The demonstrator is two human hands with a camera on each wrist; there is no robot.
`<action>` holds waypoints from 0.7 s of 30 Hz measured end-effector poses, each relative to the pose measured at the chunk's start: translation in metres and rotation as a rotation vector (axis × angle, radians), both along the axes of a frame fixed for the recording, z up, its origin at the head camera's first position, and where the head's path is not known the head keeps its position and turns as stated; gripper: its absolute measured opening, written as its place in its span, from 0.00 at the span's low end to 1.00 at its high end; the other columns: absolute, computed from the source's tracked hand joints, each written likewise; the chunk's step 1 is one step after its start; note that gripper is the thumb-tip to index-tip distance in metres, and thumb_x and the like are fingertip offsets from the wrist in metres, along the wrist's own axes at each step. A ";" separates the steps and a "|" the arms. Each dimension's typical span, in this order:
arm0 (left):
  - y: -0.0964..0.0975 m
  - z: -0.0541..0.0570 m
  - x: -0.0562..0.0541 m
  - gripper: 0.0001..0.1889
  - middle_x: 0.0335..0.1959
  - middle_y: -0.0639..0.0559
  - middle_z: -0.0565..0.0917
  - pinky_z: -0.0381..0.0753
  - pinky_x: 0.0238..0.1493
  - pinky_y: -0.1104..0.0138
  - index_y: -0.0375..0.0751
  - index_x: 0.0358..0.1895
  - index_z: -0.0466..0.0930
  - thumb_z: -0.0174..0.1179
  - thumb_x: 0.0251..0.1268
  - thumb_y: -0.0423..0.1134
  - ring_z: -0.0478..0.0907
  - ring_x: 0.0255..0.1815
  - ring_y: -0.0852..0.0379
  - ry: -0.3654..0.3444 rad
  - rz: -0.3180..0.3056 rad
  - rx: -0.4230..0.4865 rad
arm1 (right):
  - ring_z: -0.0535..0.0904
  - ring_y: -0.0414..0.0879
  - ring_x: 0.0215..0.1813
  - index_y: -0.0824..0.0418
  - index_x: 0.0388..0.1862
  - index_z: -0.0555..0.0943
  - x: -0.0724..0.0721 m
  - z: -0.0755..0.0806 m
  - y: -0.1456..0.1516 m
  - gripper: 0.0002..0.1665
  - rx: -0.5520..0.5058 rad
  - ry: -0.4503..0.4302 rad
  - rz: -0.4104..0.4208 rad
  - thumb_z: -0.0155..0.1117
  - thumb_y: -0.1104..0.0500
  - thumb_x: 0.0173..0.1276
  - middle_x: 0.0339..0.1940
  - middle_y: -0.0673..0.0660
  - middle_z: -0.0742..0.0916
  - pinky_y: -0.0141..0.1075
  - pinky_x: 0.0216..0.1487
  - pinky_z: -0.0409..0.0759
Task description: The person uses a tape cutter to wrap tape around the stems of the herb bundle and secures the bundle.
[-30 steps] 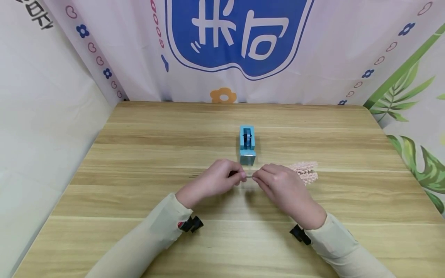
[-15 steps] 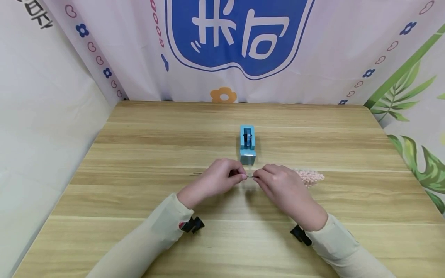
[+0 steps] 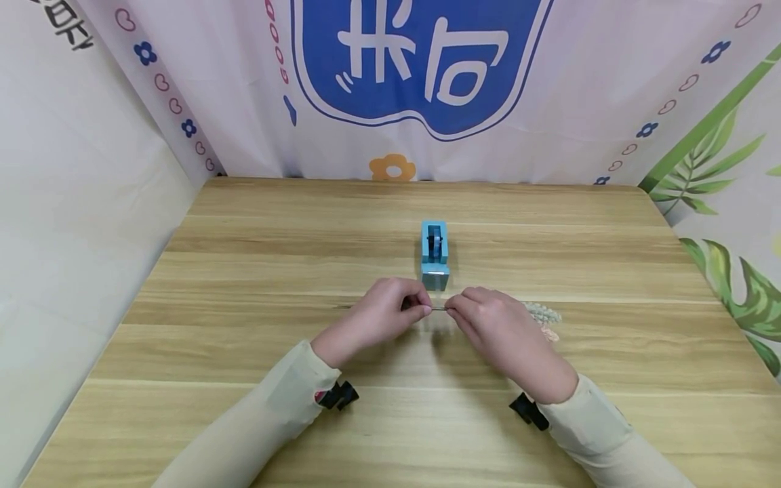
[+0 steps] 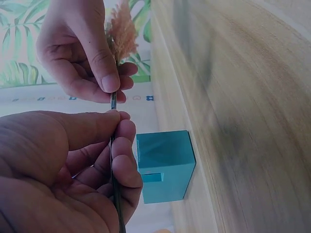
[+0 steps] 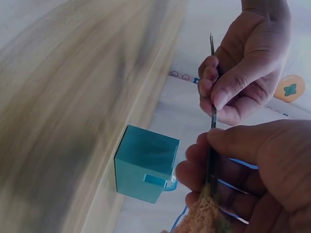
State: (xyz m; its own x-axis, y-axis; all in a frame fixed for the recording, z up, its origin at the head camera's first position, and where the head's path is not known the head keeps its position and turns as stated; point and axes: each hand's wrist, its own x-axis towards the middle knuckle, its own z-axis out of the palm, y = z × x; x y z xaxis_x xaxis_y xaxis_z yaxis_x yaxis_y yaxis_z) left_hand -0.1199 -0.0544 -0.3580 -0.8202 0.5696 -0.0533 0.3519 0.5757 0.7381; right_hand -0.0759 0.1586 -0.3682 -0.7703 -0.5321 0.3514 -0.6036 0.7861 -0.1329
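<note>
Between both hands lies a thin bundle of artificial flower stems (image 4: 115,179), stretched sideways above the table. My left hand (image 3: 390,310) pinches the stems between thumb and fingers, their thin ends poking out past it on the left. Close to it, my right hand (image 3: 503,329) pinches the same bundle nearer the flower heads. Pale green heads (image 3: 543,312) and a bit of pink head (image 3: 550,335) show beyond the right hand; the rest is hidden behind it. A shiny band wraps the stems in the short gap between the hands. Just behind stands a blue tape dispenser (image 3: 434,276).
The wooden table (image 3: 274,230) reaches back to a printed white curtain (image 3: 256,135) and meets a white cloth on the left. Leaf-patterned cloth (image 3: 732,203) hangs at the right. Black wrist cameras sit at both cuffs.
The flower bundle has turned about its length: pink heads showed beside the right hand earlier, now pale green ones are on top with pink below. Both hands stay nearly in place.
</note>
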 end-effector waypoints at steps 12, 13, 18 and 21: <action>0.001 0.000 -0.001 0.05 0.31 0.50 0.87 0.77 0.34 0.73 0.37 0.41 0.87 0.62 0.76 0.32 0.77 0.31 0.62 -0.040 -0.015 -0.015 | 0.89 0.42 0.41 0.56 0.40 0.90 -0.004 -0.005 0.003 0.02 -0.072 -0.028 -0.014 0.72 0.61 0.72 0.37 0.49 0.92 0.39 0.43 0.88; 0.002 0.000 -0.001 0.06 0.31 0.50 0.88 0.77 0.34 0.73 0.36 0.42 0.87 0.61 0.76 0.32 0.78 0.31 0.62 -0.049 -0.018 -0.017 | 0.89 0.42 0.41 0.56 0.40 0.90 -0.004 -0.005 0.003 0.02 -0.073 -0.021 -0.011 0.72 0.61 0.71 0.36 0.48 0.92 0.39 0.43 0.88; 0.002 -0.001 -0.002 0.08 0.31 0.50 0.88 0.78 0.34 0.74 0.35 0.43 0.88 0.61 0.77 0.33 0.78 0.31 0.63 -0.055 -0.018 -0.019 | 0.87 0.39 0.37 0.56 0.40 0.90 -0.005 -0.006 0.004 0.02 -0.069 -0.027 -0.004 0.72 0.61 0.71 0.35 0.48 0.90 0.37 0.39 0.86; 0.001 -0.002 -0.003 0.07 0.31 0.50 0.88 0.77 0.35 0.73 0.36 0.42 0.88 0.61 0.77 0.33 0.78 0.31 0.63 -0.027 -0.023 -0.007 | 0.85 0.38 0.35 0.56 0.41 0.89 -0.005 -0.005 0.003 0.02 -0.069 -0.055 -0.011 0.72 0.61 0.72 0.35 0.47 0.89 0.35 0.37 0.85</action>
